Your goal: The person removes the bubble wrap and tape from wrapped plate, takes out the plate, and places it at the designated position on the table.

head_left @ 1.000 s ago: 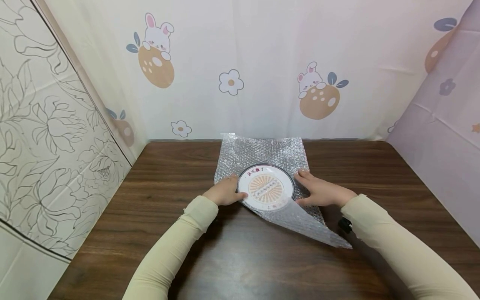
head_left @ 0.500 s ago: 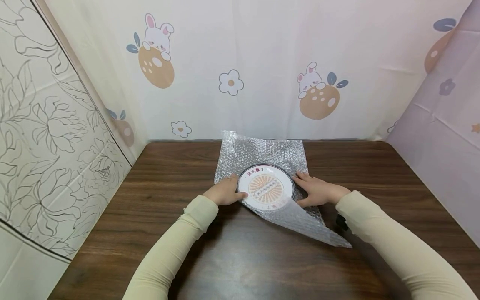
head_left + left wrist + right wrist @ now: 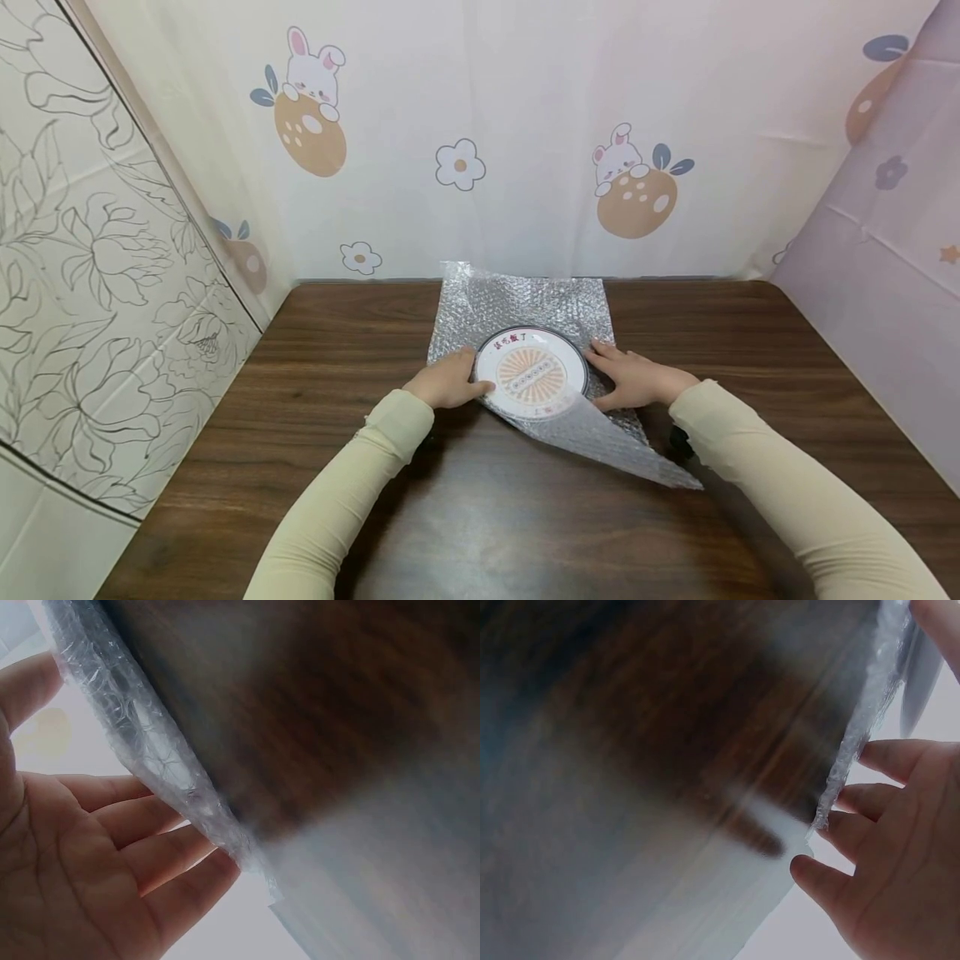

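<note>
A round white plate (image 3: 525,354) with a dark rim, an orange sunburst and red characters lies on a sheet of bubble wrap (image 3: 525,300). A folded flap of the wrap covers the plate's near edge and trails to a point at the right. My left hand (image 3: 447,380) rests at the plate's left edge, thumb over the rim, fingers along the wrap's edge (image 3: 150,735). On the other side my right hand (image 3: 636,379) has its fingers spread on the wrap beside the plate. In the right wrist view those fingertips meet the wrap's edge (image 3: 847,742).
The dark wooden table (image 3: 360,333) reaches to a curtain (image 3: 525,83) printed with rabbits at the back. A flower-patterned panel (image 3: 112,250) borders the left side, and a pale lilac curtain (image 3: 892,233) the right. The wrap's far edge reaches the back curtain.
My right hand has shifted slightly to the left, toward the plate. The wrap's far left corner has risen a little, and the flap's pointed tip is slightly higher. My left hand is nearly still.
</note>
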The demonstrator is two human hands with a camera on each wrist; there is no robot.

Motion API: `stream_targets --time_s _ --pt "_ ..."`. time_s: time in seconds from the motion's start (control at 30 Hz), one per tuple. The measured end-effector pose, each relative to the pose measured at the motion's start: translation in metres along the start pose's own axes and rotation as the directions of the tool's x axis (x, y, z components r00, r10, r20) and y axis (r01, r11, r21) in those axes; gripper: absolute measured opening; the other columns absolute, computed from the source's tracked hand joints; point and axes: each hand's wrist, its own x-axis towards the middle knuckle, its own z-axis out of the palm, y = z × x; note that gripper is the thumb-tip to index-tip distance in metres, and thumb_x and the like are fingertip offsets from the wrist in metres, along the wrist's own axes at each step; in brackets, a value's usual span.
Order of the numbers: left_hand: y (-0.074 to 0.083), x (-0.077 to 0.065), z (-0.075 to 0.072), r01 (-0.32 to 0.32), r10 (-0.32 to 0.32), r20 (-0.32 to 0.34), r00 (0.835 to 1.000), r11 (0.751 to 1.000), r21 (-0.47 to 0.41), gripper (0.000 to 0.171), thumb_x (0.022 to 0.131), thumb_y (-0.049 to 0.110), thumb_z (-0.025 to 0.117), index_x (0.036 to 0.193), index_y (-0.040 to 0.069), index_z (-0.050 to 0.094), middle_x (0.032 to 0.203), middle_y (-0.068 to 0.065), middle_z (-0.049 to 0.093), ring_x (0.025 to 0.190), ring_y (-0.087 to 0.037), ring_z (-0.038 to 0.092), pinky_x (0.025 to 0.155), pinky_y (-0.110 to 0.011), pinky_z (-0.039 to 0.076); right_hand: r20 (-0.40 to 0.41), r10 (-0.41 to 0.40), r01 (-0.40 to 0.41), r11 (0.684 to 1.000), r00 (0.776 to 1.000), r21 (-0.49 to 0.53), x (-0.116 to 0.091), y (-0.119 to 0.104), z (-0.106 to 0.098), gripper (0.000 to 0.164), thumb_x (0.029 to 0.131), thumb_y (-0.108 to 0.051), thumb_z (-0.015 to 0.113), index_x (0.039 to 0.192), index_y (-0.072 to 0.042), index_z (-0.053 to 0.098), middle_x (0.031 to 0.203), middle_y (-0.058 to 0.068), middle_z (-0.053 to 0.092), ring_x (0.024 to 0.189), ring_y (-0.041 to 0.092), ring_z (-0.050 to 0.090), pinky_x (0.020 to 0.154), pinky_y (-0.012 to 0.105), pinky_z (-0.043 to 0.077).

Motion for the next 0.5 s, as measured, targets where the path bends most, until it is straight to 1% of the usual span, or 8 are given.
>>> stream_targets --time_s 0.13,0.3,0.5 --pt "-0.001 0.000 -0.004 0.001 -0.001 -0.027 1.000 1.000 0.013 0.080 0.098 0.048 0.053 0.153 -0.003 0.026 0.158 -0.018 0.031 0.147 -0.032 0.031 0.120 -0.043 0.029 -0.009 -0.003 0.003 1.000 1.000 -0.012 0.000 0.000 0.000 0.098 0.088 -0.050 0.068 0.156 0.000 0.017 0.162 0.027 0.003 0.148 0.049 0.010 0.115 0.069 0.012" --pt "-0.002 0.001 -0.010 0.012 -0.012 -0.074 0.997 1.000 0.003 0.075 0.099 0.048 0.052 0.153 0.002 0.029 0.159 -0.013 0.032 0.147 -0.029 0.032 0.120 -0.044 0.030 -0.010 -0.005 0.005 1.000 1.000 -0.020 0.000 0.001 0.001 0.099 0.088 -0.052 0.067 0.156 0.000 0.017 0.162 0.027 0.003 0.147 0.050 0.010 0.115 0.069 0.016" --pt "0.002 0.002 -0.011 0.010 -0.009 -0.105 0.994 1.000 0.010 0.071 0.099 0.045 0.054 0.150 0.000 0.036 0.156 -0.014 0.038 0.145 -0.029 0.036 0.119 -0.043 0.032 -0.009 -0.008 0.008 1.000 1.000 -0.010 0.000 0.000 0.000 0.098 0.088 -0.049 0.068 0.155 0.001 0.017 0.162 0.028 0.002 0.146 0.051 0.010 0.114 0.068 0.019"
